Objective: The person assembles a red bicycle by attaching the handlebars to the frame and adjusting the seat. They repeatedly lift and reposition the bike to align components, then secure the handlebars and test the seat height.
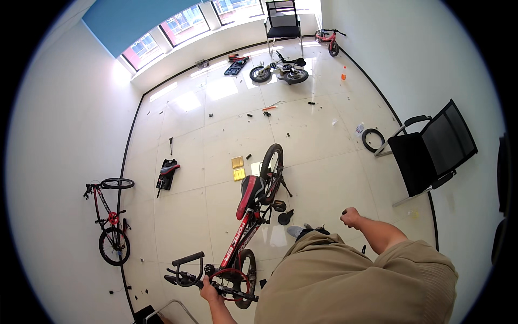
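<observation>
A red and black child's bicycle (239, 237) stands upright just left of me, its saddle (250, 195) toward the far side and its front wheel near. My left hand (209, 290) is wrapped round its handlebar (237, 293), close to the looped red cable (249, 281). Held out to the right, away from the bicycle, is my right hand (350, 217). Its fingers are curled closed, and a small dark spot shows at the fingertips, too small to name. A round black part (285, 217) lies on the floor beside the pedal (279, 206).
Another bicycle (113, 217) leans along the left wall. Beyond lie a saddle on a black case (168, 174), yellow boxes (238, 168) and small scattered parts. A small bike (280, 70) lies far off; a chair (426, 151) and tyre (373, 140) are at right.
</observation>
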Demonstrator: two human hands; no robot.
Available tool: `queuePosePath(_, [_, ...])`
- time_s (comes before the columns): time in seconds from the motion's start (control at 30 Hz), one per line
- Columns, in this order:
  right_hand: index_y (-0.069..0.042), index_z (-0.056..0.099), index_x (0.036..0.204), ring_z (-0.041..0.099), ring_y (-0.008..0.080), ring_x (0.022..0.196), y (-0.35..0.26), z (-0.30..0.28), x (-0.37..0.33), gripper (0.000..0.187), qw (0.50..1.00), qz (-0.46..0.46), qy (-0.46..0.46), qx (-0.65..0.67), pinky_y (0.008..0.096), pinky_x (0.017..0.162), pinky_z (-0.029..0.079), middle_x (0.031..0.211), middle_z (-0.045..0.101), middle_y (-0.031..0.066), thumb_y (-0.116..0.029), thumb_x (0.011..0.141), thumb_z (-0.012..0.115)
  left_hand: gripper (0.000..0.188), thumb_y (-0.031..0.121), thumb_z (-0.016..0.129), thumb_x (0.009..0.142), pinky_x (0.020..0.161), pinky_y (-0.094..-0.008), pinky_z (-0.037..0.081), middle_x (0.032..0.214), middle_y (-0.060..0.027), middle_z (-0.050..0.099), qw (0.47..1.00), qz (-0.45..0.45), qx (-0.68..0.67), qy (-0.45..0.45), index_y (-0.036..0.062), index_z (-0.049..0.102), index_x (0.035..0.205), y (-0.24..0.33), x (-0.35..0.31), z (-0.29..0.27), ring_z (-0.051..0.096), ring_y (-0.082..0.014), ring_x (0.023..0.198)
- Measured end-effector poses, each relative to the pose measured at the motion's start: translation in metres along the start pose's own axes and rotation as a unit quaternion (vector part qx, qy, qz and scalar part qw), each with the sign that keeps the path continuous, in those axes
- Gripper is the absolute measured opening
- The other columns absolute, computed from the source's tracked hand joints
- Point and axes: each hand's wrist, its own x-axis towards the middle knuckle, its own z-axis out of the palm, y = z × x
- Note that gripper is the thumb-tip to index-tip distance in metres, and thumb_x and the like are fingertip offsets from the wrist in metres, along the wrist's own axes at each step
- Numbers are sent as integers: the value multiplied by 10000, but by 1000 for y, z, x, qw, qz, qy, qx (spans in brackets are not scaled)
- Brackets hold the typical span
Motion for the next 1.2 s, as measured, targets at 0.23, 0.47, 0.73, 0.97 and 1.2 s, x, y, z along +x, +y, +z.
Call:
queuePosePath(0.23, [115, 604, 1361, 619, 194, 644, -6, 0, 4, 522, 999, -26, -13, -16, 349, 504, 483, 824, 681, 140, -68, 873, 630, 200, 202, 722, 982, 602, -350, 486, 877, -31, 649, 1000, -2, 19, 13, 10, 686, 1023, -9, -35, -7, 597, -167, 702])
queuePosePath(0.47, [70, 670, 1313, 694, 314, 940, -32, 7, 27, 515, 995, -52, -14, -89, 403, 778, 575, 1098, 712, 238, -138, 845, 617, 197, 187, 718, 990, 638, -343, 494, 891, -7, 636, 1000, 6, 4, 23, 0, 688, 1045, -16, -56, 5, 598, -151, 725])
queuePosePath(0.73, [92, 666, 1297, 626, 200, 640, -29, -1, 28, 469, 984, -48, -49, -165, 352, 521, 522, 842, 705, 148, -117, 877, 648, 301, 120, 700, 1000, 803, -365, 532, 1081, -77, 677, 999, 10, 3, 33, -59, 634, 1233, -35, -85, -7, 638, -185, 909])
queuePosePath(0.97, [83, 699, 1235, 753, 325, 840, -74, 0, 61, 466, 927, -149, -59, -338, 414, 760, 614, 1033, 761, 251, -203, 873, 631, 331, 108, 707, 1003, 797, -322, 568, 1115, -99, 683, 996, -18, 37, 81, -65, 596, 1262, -27, -124, 4, 672, -196, 918])
queuePosePath(1.2, [70, 675, 1283, 759, 292, 921, -144, 44, 74, 465, 919, -182, -121, -327, 406, 825, 606, 1058, 755, 221, -170, 888, 620, 422, 101, 731, 982, 746, -297, 559, 1110, -88, 679, 993, 6, 82, 81, -36, 555, 1340, -87, -175, -26, 665, -178, 898])
